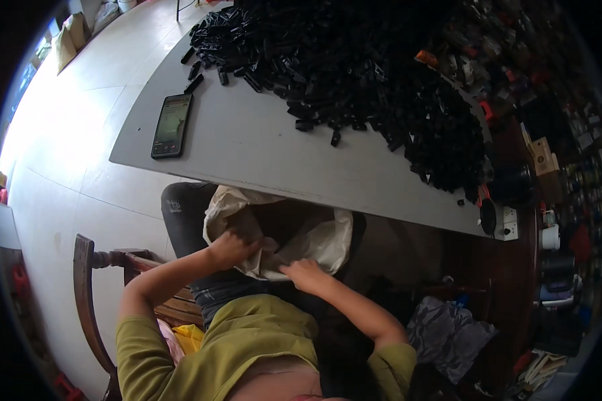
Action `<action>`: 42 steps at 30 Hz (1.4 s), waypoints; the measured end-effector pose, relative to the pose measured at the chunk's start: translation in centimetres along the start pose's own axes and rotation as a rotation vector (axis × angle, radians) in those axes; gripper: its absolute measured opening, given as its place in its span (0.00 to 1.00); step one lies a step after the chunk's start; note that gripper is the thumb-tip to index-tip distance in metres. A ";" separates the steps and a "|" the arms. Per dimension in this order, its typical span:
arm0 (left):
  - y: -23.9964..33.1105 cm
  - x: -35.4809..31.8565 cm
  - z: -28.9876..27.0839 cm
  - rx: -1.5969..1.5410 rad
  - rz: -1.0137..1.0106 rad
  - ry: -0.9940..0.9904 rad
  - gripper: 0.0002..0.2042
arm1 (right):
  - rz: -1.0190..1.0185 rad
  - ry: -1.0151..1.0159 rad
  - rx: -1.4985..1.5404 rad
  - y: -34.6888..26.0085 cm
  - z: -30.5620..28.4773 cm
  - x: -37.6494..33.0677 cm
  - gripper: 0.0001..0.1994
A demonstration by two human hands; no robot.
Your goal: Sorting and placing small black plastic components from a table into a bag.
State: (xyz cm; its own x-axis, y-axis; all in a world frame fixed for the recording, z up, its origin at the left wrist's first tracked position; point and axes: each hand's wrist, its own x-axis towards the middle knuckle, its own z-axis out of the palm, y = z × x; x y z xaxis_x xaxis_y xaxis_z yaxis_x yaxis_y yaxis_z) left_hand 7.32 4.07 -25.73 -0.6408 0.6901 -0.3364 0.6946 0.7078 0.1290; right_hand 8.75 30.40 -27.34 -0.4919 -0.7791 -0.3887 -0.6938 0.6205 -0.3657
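Observation:
A cream woven sack stands with its mouth open between my knees, just under the front edge of the table. My left hand is closed on the near left part of its rim. Gripping the near edge a little to the right is my right hand, fingers bent over the cloth. The sack's inside is dark, and its contents cannot be made out. Beyond it, a large heap of small black plastic parts covers the far and right side of the table.
The grey table has a curved left edge and carries a phone with a lit screen. A wooden chair is at my left. Right of the table are a power strip and crowded shelves. Patterned grey cloth lies low right.

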 end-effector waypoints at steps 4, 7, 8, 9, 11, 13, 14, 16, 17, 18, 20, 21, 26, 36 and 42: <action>-0.3 -0.3 0.0 -0.071 -0.215 0.251 0.16 | 0.410 0.235 -0.044 0.4 -0.8 -1.4 0.23; 1.5 -1.0 1.1 -0.201 -0.180 0.132 0.17 | 0.298 0.043 0.053 1.6 2.9 -1.8 0.28; 1.7 -1.8 2.6 -0.138 -0.112 0.228 0.17 | 0.158 -0.182 0.332 3.1 1.1 -1.8 0.37; 2.2 -2.0 1.3 -0.216 -0.090 0.139 0.17 | 0.028 -0.326 0.508 5.4 1.7 -1.3 0.44; 2.1 -3.6 2.0 -0.153 0.029 0.108 0.15 | -0.205 -0.268 0.784 5.4 -3.2 1.1 0.48; 1.9 -4.2 1.8 -0.110 0.087 0.079 0.15 | 0.014 0.122 0.613 4.7 -5.6 4.2 0.41; 2.1 -4.2 1.5 -0.065 0.150 0.051 0.14 | 0.018 0.128 0.612 5.7 -4.5 6.5 0.41; 3.0 -3.6 0.4 -0.041 0.192 -0.013 0.14 | 0.343 0.153 0.637 9.2 -1.0 10.2 0.30; 3.1 -4.2 0.5 -0.025 0.190 -0.091 0.13 | 0.327 0.156 0.640 8.3 -1.5 10.5 0.30; 3.2 -5.0 2.0 -0.035 0.103 -0.092 0.14 | 0.301 0.081 0.578 6.3 -3.4 10.5 0.25; 2.3 -5.4 -1.3 -0.086 0.104 -0.167 0.17 | 0.048 0.000 0.538 4.2 -6.9 7.9 0.19; 1.9 -5.7 -4.0 -0.143 0.109 -0.241 0.20 | -0.194 -0.006 0.549 3.6 -9.4 5.2 0.18; -4.0 3.2 -16.6 -0.663 0.513 0.288 0.20 | 0.343 0.839 0.446 7.4 -17.7 2.1 0.18; -14.4 18.6 -15.5 -0.312 -0.265 1.067 0.18 | 0.572 1.073 -0.005 12.2 -16.3 9.0 0.12; -7.1 11.3 -13.0 -0.266 0.368 0.976 0.14 | 0.048 1.253 0.070 7.6 -13.3 4.1 0.12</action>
State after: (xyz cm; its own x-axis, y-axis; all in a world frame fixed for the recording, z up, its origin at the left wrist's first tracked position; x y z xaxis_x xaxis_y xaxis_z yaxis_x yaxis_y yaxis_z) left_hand -9.10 8.83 -18.30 -0.4727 0.6067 0.6391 0.8802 0.3609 0.3083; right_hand -5.54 30.68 -20.46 -0.7034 -0.2816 0.6526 -0.6508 0.6243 -0.4321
